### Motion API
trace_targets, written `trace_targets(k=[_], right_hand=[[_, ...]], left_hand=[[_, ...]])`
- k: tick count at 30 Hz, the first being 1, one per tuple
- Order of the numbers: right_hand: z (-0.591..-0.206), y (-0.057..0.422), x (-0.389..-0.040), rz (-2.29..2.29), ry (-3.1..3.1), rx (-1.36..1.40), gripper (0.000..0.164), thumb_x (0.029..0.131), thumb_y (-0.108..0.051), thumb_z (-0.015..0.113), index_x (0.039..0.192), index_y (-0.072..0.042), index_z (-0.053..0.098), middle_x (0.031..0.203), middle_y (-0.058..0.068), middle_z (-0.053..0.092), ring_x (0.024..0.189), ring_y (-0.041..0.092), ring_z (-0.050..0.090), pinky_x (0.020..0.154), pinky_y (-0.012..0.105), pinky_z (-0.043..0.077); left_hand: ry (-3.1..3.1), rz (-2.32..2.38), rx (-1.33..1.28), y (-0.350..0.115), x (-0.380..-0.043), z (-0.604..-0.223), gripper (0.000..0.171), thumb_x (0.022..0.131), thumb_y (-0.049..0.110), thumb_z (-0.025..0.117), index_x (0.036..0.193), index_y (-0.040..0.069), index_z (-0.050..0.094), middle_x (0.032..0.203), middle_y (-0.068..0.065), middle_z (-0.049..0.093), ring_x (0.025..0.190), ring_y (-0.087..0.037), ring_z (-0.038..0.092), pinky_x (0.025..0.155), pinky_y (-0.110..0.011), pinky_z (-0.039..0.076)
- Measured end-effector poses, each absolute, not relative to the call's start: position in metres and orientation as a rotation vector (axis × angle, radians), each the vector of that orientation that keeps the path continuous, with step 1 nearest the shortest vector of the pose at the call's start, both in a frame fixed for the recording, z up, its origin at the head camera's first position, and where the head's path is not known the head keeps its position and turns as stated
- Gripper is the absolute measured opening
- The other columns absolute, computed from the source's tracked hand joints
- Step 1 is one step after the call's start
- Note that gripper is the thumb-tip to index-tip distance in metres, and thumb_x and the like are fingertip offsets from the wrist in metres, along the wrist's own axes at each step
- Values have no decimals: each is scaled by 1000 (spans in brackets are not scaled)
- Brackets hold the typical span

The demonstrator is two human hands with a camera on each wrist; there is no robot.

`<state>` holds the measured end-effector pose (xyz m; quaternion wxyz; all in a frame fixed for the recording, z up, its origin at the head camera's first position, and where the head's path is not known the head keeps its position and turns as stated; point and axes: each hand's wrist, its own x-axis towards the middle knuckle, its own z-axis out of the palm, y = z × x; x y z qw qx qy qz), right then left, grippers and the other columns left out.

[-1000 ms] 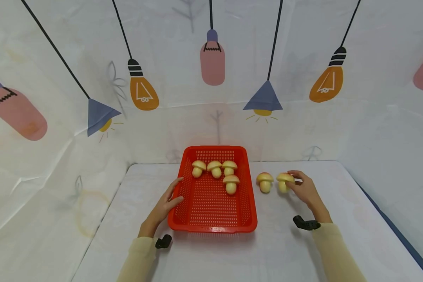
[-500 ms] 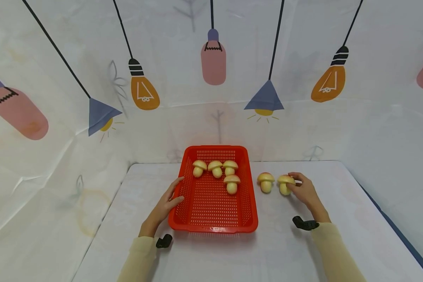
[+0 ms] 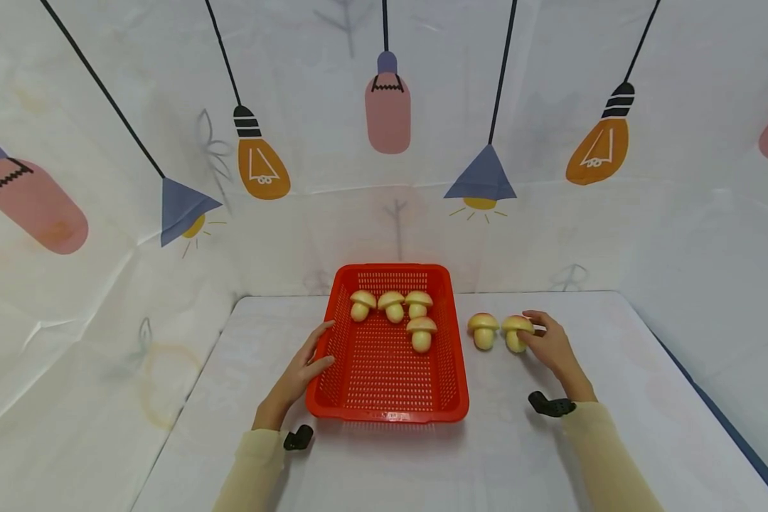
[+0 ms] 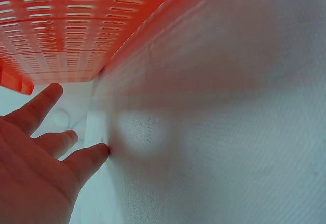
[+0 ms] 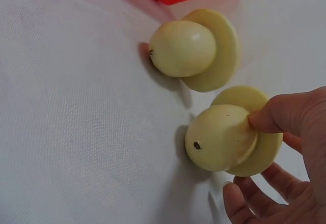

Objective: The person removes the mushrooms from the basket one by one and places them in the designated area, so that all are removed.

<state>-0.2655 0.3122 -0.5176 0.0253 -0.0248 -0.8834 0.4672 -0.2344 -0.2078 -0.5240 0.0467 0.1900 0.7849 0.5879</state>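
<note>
My right hand (image 3: 553, 346) pinches a toy mushroom (image 3: 515, 333) by its cap and stem, thumb on the near side. In the right wrist view this mushroom (image 5: 220, 137) lies on its side, cap toward the palm. Just left of it rests another toy mushroom (image 3: 483, 331) on the table. A red perforated basket (image 3: 384, 414) stands left of both, several matching mushrooms (image 3: 421, 334) inside its far half. My left hand (image 3: 296, 375) rests at the basket's left rim with thumb and fingers spread; the left wrist view shows its fingers (image 4: 86, 160) extended beside the basket's side.
The white-covered table (image 3: 505, 462) reaches back to a white sheet wall (image 3: 333, 227) printed with hanging lamps and bulbs. The table's left edge shows near the left arm. A dark blue strip (image 3: 710, 405) runs along the right edge.
My right hand has shifted slightly left with its mushroom, narrowing the gap to the neighbouring one. The left hand and the basket stay in place.
</note>
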Motion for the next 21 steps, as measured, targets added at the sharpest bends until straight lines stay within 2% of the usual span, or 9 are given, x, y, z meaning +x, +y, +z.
trace_targets(k=[11, 21], right_hand=[[-513, 307, -265, 1421, -2778, -110, 58, 98, -19, 65, 149, 2, 45, 148, 34, 46, 129, 53, 53, 93, 47, 53], [-507, 307, -262, 1362, -2790, -58, 58, 99, -18, 65, 148, 3, 44, 149, 37, 43, 133, 58, 47, 103, 62, 47]], left_hand=[[2373, 1807, 579, -207, -233, -522, 67, 101, 22, 55, 163, 21, 27, 167, -13, 23, 142, -45, 37, 104, -54, 46], [2371, 1800, 559, -208, -233, -523, 67, 102, 24, 55, 162, 25, 27, 167, -13, 23, 140, -45, 38, 102, -52, 49]])
